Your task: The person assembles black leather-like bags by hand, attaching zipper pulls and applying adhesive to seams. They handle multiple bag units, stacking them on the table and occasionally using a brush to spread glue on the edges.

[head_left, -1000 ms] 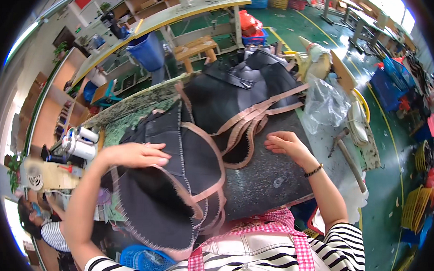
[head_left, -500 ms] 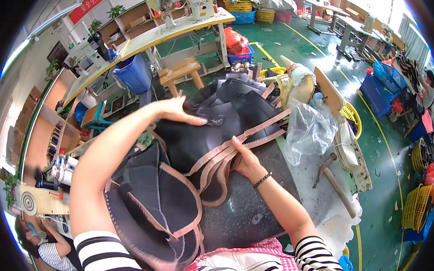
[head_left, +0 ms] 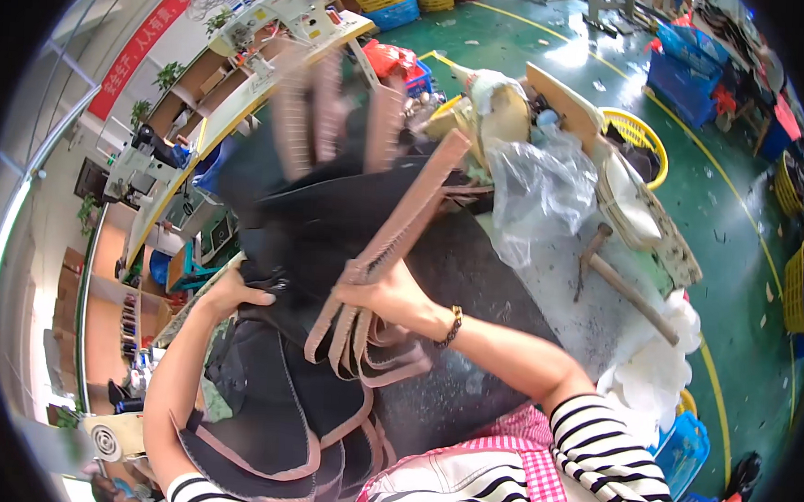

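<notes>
Between my hands is a lifted stack of black leather-like pieces with pinkish-brown zigzag edges, its far part blurred by motion. My right hand is closed round the bunched edges, which stick up and curl below the fist. On the left side, my left hand grips the stack's border, thumb on top and fingers hidden underneath. More black pieces with pinkish edging lie in a pile close to my body, by my left forearm. Under the stack and to its right shows a dark, scuffed work board.
Right of the board lie a hammer and a clear plastic bag. A yellow basket stands on the green floor beyond. Sewing machines stand on a long bench at the far left. Blue crates are at the far right.
Both hands have moved left, the left one also nearer to me. The black stack has been lifted and turned, its far edges now standing up. My view has shifted slightly.
</notes>
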A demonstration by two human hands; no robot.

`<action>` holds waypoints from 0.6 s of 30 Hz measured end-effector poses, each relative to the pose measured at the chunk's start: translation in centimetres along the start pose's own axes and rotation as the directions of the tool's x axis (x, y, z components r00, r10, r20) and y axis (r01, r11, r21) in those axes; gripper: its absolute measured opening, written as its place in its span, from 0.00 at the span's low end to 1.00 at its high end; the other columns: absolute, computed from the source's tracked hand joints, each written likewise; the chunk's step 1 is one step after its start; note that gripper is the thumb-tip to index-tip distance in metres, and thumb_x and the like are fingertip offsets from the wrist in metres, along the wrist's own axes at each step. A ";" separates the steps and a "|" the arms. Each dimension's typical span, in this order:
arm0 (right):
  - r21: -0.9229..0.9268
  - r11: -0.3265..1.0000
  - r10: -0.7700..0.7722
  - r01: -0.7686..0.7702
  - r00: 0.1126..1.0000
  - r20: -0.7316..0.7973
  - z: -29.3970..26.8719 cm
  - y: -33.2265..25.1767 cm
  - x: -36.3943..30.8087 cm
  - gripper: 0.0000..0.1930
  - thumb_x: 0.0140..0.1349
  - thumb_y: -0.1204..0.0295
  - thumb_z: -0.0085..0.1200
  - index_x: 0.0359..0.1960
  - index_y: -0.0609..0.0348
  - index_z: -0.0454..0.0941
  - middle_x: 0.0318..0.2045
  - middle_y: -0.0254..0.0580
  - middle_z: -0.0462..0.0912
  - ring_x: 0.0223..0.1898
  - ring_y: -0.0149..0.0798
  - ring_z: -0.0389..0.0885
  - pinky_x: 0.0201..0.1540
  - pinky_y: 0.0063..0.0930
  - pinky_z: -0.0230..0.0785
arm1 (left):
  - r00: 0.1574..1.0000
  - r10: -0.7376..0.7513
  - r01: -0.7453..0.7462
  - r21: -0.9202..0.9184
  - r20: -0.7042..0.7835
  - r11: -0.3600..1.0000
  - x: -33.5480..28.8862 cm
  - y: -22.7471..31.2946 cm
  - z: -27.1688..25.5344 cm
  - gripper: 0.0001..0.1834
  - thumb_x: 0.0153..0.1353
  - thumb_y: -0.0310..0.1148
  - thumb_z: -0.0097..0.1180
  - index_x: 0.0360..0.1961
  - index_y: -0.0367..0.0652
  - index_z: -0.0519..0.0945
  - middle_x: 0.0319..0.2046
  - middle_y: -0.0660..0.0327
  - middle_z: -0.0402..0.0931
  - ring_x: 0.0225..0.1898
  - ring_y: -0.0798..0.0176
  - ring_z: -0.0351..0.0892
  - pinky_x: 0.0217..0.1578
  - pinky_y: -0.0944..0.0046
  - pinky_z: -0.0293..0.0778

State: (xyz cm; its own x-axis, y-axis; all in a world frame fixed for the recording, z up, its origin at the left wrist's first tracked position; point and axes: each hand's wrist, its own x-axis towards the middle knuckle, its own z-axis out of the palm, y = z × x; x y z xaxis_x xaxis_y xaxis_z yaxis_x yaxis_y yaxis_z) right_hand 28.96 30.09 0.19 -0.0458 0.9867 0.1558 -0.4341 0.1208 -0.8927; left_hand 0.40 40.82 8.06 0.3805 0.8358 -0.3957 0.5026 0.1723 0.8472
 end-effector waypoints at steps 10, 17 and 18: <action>-0.095 0.991 0.055 -0.094 0.936 -0.347 -15.6 -15.6 -14.5 0.04 0.56 0.75 0.56 0.29 0.64 0.79 0.28 0.46 0.82 0.26 0.36 0.82 0.31 0.31 0.78 | 0.884 0.432 -0.466 0.419 0.179 0.779 -0.1 15.5 22.3 0.67 0.34 0.68 0.70 0.65 0.25 0.60 0.62 0.38 0.63 0.65 0.48 0.63 0.66 0.58 0.58; -0.277 0.925 -0.005 -0.261 0.720 -0.694 -32.5 -10.1 -16.6 0.14 0.53 0.78 0.59 0.43 0.61 0.73 0.31 0.36 0.79 0.31 0.33 0.79 0.37 0.23 0.72 | 0.942 0.299 -0.249 0.918 0.155 0.309 12.8 6.0 18.1 0.34 0.41 0.56 0.66 0.43 0.38 0.79 0.41 0.50 0.79 0.46 0.52 0.79 0.44 0.52 0.76; -0.222 0.921 0.064 -0.319 0.687 -0.724 -32.9 -10.5 -16.9 0.15 0.54 0.78 0.60 0.44 0.61 0.73 0.32 0.34 0.80 0.33 0.32 0.79 0.39 0.22 0.71 | 0.980 0.183 -0.130 0.957 0.084 0.260 12.6 4.4 17.5 0.41 0.39 0.57 0.67 0.52 0.41 0.74 0.52 0.48 0.72 0.53 0.48 0.73 0.48 0.45 0.73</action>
State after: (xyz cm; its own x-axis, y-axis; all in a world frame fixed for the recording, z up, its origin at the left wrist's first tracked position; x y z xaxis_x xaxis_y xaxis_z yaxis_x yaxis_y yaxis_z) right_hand 63.90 15.76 -6.97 0.5922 0.7642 -0.2557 -0.1853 -0.1797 -0.9661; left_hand 20.99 42.97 0.56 0.5298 0.8065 -0.2624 0.8236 -0.5631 -0.0678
